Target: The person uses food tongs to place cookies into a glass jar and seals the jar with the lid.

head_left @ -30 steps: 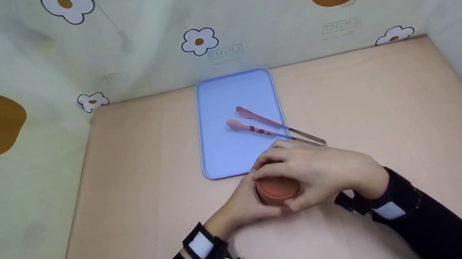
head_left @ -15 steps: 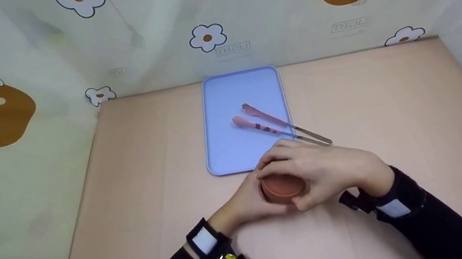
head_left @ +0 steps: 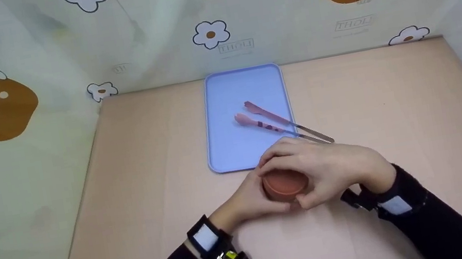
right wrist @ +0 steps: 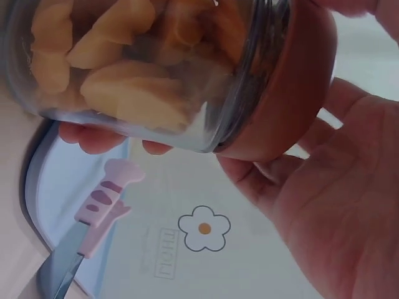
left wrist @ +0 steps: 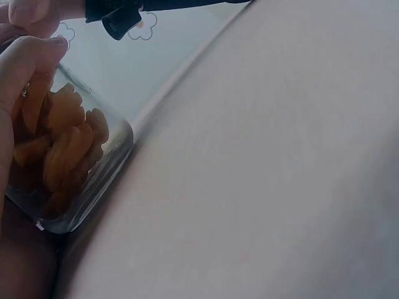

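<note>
A clear glass jar (right wrist: pixel 131 93) holds several orange-brown, ridged pieces (left wrist: pixel 65 137), and a reddish-brown lid (head_left: pixel 286 183) covers its mouth. In the head view the left hand (head_left: pixel 247 199) grips the jar from the left, its thumb along the near side. From the right, the right hand (head_left: pixel 331 169) curls over the top, fingers and thumb around the lid's edge. The right wrist view has the lid (right wrist: pixel 290 93) seated at the glass rim, right fingers touching it. The jar's base sits at the table surface in the left wrist view.
Beyond the hands lies a light blue tray (head_left: pixel 234 147) near the back edge of the table (head_left: pixel 147 162). Metal tongs (head_left: pixel 265 126) with pink tips rest across its right rim, handle end close to the right hand. Patterned cloth (head_left: pixel 149 30) stands behind and left.
The head view has shifted slightly, so the tray, tongs and hands appear a little farther right and up. Both hands keep their grip on the jar and lid.
</note>
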{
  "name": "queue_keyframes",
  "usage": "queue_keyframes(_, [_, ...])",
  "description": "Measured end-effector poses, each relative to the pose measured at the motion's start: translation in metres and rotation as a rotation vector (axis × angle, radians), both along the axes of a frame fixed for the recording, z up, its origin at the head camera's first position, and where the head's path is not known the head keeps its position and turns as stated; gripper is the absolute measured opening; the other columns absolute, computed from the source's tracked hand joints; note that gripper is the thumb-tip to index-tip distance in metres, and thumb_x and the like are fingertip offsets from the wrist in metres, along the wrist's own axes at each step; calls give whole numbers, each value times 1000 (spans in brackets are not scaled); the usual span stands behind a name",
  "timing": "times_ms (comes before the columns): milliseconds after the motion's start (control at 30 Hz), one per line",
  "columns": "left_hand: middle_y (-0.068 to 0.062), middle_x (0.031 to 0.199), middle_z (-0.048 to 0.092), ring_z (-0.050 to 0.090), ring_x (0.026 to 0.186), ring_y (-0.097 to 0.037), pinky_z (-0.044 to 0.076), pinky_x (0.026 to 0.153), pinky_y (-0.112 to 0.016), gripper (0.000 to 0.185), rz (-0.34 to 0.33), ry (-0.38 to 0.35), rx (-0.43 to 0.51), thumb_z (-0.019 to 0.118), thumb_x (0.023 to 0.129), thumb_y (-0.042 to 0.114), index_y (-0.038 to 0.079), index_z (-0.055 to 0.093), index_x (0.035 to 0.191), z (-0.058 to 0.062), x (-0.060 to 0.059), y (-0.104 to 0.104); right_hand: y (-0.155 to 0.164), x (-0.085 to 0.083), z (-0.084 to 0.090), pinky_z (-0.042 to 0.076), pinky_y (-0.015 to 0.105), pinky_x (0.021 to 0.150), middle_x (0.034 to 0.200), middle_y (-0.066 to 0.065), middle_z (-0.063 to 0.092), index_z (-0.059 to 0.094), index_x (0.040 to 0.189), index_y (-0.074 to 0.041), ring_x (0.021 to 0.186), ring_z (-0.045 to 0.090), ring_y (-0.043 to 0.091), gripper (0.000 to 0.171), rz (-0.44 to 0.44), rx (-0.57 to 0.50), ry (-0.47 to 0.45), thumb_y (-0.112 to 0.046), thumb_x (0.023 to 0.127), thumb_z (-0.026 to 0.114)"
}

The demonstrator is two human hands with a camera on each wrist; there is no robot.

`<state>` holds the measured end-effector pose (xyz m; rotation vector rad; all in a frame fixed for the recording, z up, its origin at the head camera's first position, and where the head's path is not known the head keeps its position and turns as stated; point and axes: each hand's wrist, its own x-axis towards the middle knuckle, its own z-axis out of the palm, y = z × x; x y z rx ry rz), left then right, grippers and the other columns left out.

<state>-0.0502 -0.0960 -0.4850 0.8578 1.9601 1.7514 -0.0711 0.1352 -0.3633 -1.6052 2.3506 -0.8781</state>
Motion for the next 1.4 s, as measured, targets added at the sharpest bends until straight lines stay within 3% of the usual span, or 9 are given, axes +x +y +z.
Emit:
queue_keyframes(100, [1, 149, 60, 58, 134, -17, 47, 118, -39, 96, 3, 7, -18, 95, 79, 25, 14, 45, 160, -1, -1, -1, 0, 3, 3, 48, 44, 113, 145, 3, 58, 63, 147, -15, 137, 52, 22, 71, -74, 41, 25, -41, 85, 89])
queue_keyframes(200, [0, 149, 59, 58, 135, -17, 46, 119, -38, 99, 4, 14, -28, 95, 77, 23, 13, 44, 161, -2, -1, -1, -1, 4, 4, 50, 44, 110, 142, 1, 60, 63, 147, -16, 134, 54, 21, 72, -108, 72, 33, -43, 85, 89])
queue_keyframes(567, [0, 148, 59, 59, 134, -18, 48, 118, -39, 95, -11, -9, 12, 96, 79, 22, 14, 46, 158, 1, 0, 0, 0, -3, -4, 48, 40, 114, 145, 0, 60, 63, 147, -13, 136, 55, 19, 77, 19, -8, -21, -24, 75, 90])
queue_keyframes(833, [1, 147, 60, 59, 133, -18, 48, 117, -39, 93, -24, 33, 28, 96, 80, 24, 17, 46, 159, 1, -1, 1, -1, -7, -3, 46, 39, 117, 146, -1, 60, 65, 144, -15, 138, 54, 17, 79, 86, -64, -54, -16, 69, 88])
queue_keyframes(1100, [1, 148, 60, 59, 135, -18, 44, 121, -39, 95, -29, 14, 23, 95, 80, 21, 18, 44, 160, -1, -2, 0, 5, -8, 6, 44, 41, 116, 148, 0, 60, 64, 146, -15, 140, 52, 21, 81, 50, -120, -54, -14, 68, 85])
queue_keyframes(1400, [0, 146, 61, 60, 134, -16, 46, 120, -38, 92, -5, 1, -19, 96, 78, 22, 12, 48, 157, -2, 0, -1, 1, -6, -1, 46, 40, 117, 147, -1, 61, 65, 145, -15, 140, 53, 17, 76, 22, -5, -56, -22, 73, 89])
